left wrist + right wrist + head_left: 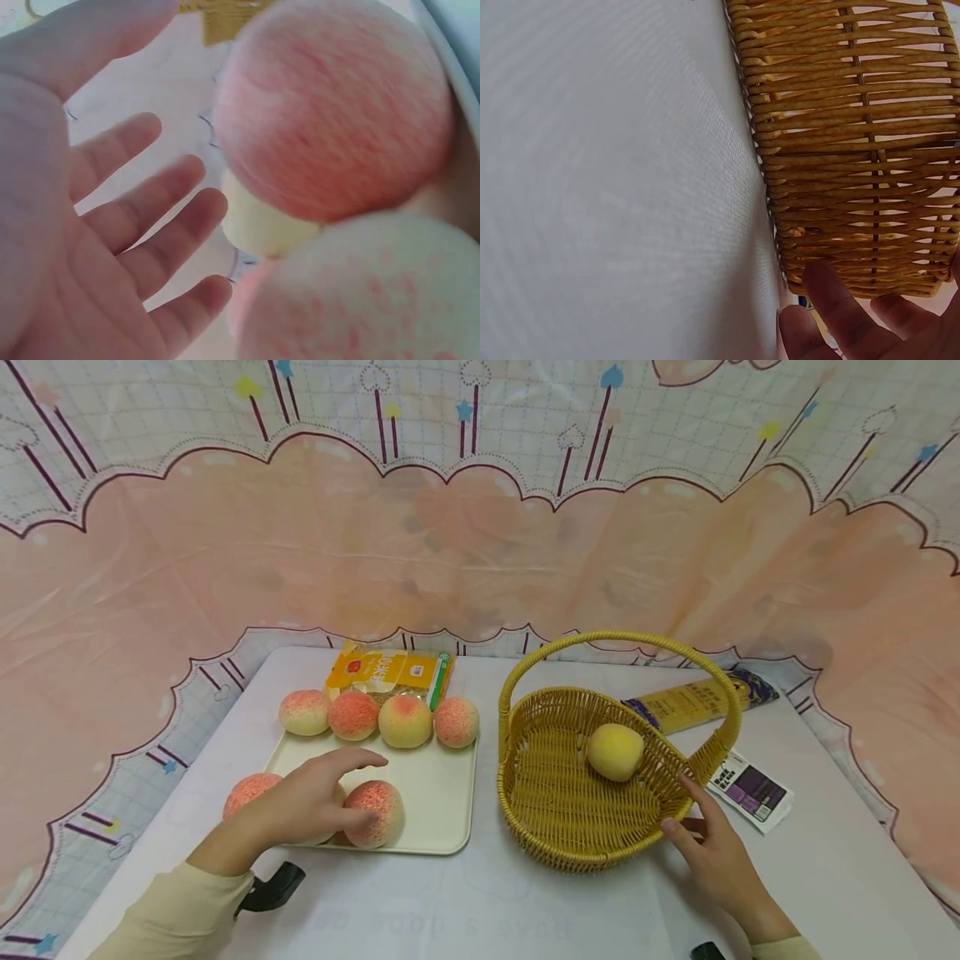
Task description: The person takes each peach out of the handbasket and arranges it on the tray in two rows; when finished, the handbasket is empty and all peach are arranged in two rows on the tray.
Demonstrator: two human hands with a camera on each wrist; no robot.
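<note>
My left hand [311, 797] hovers over the front of a cream tray [435, 822], thumb and fingers apart. Just under it is a pink-speckled toy peach [378, 814]; the left wrist view shows a gap between the fingers and the nearby peach [337, 112]. Another front peach is mostly hidden by the hand, and one more peach [251, 792] lies by the wrist. Several peaches [406, 722] line the tray's back edge. My right hand [716, 856] holds the right front rim of a yellow wicker basket [577, 835], fingers against its outer wall. A yellow peach [615, 752] sits inside.
Behind the tray lies an orange food packet [386, 670]. A long yellow-and-blue packet [690, 704] lies behind the basket, and a white-and-purple packet [753, 789] to its right. The basket's tall handle [622, 637] arches above it. A patterned cloth hangs behind the white table.
</note>
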